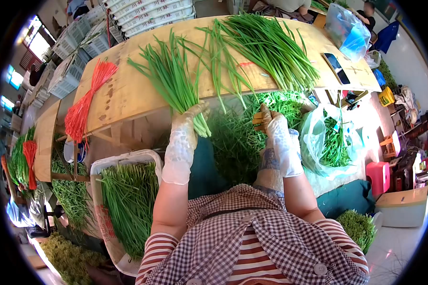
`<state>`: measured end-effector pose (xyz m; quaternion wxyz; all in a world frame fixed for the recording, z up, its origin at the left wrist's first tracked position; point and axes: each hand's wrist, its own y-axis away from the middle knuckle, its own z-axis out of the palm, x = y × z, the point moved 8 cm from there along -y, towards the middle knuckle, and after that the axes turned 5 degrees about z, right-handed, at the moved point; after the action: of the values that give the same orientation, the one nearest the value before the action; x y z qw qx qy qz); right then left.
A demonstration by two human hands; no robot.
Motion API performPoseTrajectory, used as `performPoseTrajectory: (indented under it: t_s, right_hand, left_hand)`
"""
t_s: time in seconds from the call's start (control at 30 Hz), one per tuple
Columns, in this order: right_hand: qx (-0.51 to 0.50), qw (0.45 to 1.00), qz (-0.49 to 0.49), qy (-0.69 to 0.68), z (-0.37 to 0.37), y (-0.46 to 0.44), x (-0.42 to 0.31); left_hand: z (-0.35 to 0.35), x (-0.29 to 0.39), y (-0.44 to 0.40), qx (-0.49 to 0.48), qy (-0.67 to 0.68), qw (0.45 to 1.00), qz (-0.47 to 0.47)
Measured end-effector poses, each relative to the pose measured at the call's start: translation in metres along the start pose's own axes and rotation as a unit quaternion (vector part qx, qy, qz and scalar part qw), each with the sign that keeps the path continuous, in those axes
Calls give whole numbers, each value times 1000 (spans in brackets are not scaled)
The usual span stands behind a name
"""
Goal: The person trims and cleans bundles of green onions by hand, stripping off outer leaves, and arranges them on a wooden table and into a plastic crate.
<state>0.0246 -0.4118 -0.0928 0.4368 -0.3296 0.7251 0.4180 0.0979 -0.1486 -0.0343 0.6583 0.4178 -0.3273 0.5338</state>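
Note:
My left hand (188,121), in a soiled glove with a whitish sleeve cuff, is closed around the lower stalks of a bunch of garlic chives (171,78). The leaves of that bunch rest on the wooden table (128,95), and its cut ends stick out past the front edge. My right hand (272,122), gloved the same way, hovers just off the edge with its fingers apart and nothing visible in them. Several loose chive stalks (218,61) lie between the hands, some overhanging the edge. A larger pile of chives (271,50) lies on the table's right part.
Red ties (88,102) hang over the table's left side. A phone (336,68) and a plastic bag (349,31) are at right. Below stand a basket of chives (97,190) and a bag of greens (314,142); loose trimmings (235,142) cover the floor ahead. White crates (150,16) are stacked behind.

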Motion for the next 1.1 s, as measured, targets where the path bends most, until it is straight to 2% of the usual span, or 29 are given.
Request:
performPoseTrajectory:
  t_s: [0.07,0.1,0.2,0.33,0.47,0.53,0.63,0.67,0.77,0.87,0.9,0.93,0.97,1.0,1.03,1.07,1.1]
  right_hand:
    - [-77,983,105,-130,18,23,-23]
    - [-84,975,84,-187,30,25,-32]
    - [-86,941,44,-324,55,16,-39]
    - [-151,940,9,-307,70,18,-48]
    - [-208,953,33,-219,70,34,-43]
    - [-184,959,23,-215,65,39,-44]
    - [-133,971,30,-198,62,36,-48]
    - [-113,974,36,-191,60,34,-47]
    - [-111,947,63,-295,62,24,-34]
    - [-123,977,35,-168,49,33,-28]
    - [-109,993,10,54,42,36,-23]
    - [-89,958,-17,273,32,37,-17]
    - [-64,874,-42,479,20,38,-10]
    - [-23,872,-55,485,4,20,27]
    - [19,868,-69,491,1,24,15]
    - [-54,939,-28,337,0,27,13]
    - [-98,978,-20,181,13,30,-1]
  left_hand:
    - [5,6,0,-11,-21,999,39]
    - [8,8,0,-16,-33,998,56]
    - [20,-20,-7,-8,-20,999,-48]
    - [41,-30,-7,-7,34,998,-60]
    - [43,-35,-2,9,85,993,-81]
    - [43,-26,8,30,74,994,-71]
    - [31,-31,-6,54,24,998,19]
    - [28,-37,-9,51,27,998,11]
    - [27,-37,-7,58,37,998,-4]
    - [20,-34,-12,65,48,997,10]
    - [23,-25,-7,51,54,997,22]
    - [27,-17,-4,35,60,997,34]
    - [25,-16,-4,44,61,997,22]
    - [23,-16,-5,54,62,997,8]
    - [22,-16,-5,62,63,996,-6]
    - [24,-15,-3,57,47,997,-11]
    - [25,-21,-2,54,50,997,-26]
